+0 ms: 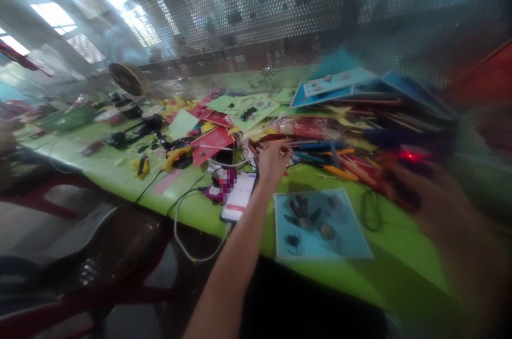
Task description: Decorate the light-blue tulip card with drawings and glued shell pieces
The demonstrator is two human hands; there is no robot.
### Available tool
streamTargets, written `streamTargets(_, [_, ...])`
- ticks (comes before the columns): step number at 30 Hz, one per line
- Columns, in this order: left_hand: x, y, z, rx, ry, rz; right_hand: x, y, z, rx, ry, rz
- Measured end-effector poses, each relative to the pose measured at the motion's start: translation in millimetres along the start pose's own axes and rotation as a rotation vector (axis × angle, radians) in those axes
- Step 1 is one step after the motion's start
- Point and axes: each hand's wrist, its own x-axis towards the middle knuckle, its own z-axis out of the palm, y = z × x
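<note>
My left hand (273,160) reaches over the cluttered middle of the green table (256,237), by the tools and beyond a lit phone (239,196). Its fingers are bent, and whether they pinch anything is too small to tell. On the right, my right hand (420,195) is smeared by motion. Its fingers are curled round a dark object with a glowing red light (410,156), whose shape is blurred. Between my arms a blue card (348,229) lies flat, with dark flower-like shapes and rounded pieces on it.
Scissors with orange handles (341,172) and other tools lie behind the card. Blue sheets (344,88) are stacked at the back, beside green and red cards (214,142). A white cable (176,227) loops off the front edge. A fan (128,79) stands far left.
</note>
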Motion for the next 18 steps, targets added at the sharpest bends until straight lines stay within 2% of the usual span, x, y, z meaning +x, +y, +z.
streamTargets(2, [-6.0, 8.6, 1.8, -0.495, -0.048, -0.04, -1.0, -0.5, 2.3, 0.032, 0.003, 0.026])
streamTargets(4, [-12.4, 17.7, 3.3, -0.897, -0.16, -0.112, -2.3, 0.0, 4.4, 0.057, -0.015, 0.041])
streamTargets(7, [-20.2, 28.2, 2.8, -1.235, -0.33, -0.248, -4.4, 2.9, 6.4, 0.054, -0.066, 0.061])
streamTargets(12, [-24.5, 30.7, 1.3, -1.389, -0.394, -0.358, -7.6, 8.7, 7.6, 0.036, -0.099, 0.084])
streamTargets(18, [-25.1, 28.1, 2.5, -1.423, -0.438, -0.351, -10.5, 12.4, 10.2, 0.001, -0.155, 0.068])
